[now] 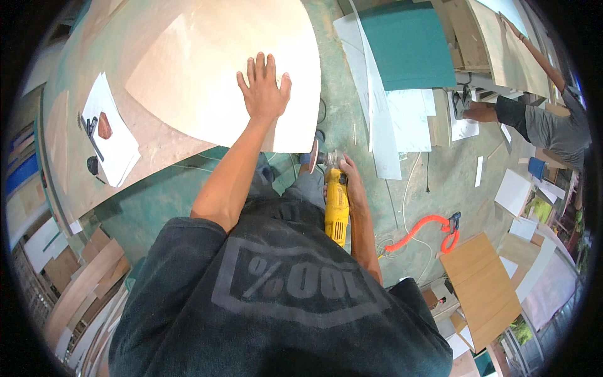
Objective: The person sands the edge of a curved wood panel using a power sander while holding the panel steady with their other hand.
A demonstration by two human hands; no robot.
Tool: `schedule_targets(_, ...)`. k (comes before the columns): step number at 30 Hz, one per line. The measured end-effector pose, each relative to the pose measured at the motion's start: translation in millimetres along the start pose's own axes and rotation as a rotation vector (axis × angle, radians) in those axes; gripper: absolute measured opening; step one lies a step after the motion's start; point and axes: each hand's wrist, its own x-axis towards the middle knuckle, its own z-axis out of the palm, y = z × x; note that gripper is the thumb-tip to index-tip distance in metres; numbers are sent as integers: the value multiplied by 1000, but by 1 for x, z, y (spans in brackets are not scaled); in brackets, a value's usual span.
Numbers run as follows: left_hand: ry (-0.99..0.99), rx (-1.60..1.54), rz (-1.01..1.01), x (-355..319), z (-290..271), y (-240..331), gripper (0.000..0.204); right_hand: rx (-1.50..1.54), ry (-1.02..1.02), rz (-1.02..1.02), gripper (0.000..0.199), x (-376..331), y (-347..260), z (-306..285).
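A pale plywood panel (207,75) with a curved, rounded outline lies over the worktable (81,182). My left hand (264,94) rests flat on it near its close right part, fingers spread and holding nothing. Down at my right side, my right hand (355,182) is wrapped round the front of a yellow angle grinder (336,213). The grinder's round disc (315,156) sits edge-on at the panel's near right corner; whether it touches the wood I cannot tell. Some of the right-hand fingers are hidden behind the tool.
White sheets (113,151) with a reddish-brown piece (104,125) and dark tools lie on the table. An orange coiled hose (414,232) and cables cross the floor at right. A leaning brown board (482,292) stands beyond. Another person (553,129) works at a far-right panel (512,50).
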Motion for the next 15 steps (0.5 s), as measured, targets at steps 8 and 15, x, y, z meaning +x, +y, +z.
schedule_targets(8,-1,46,-3,1,4,-4,71,-88,-29,-129,75,33,-54,8)
schedule_targets(15,-9,11,-13,1,-3,1,68,-78,-114,-157,66,71,-93,20)
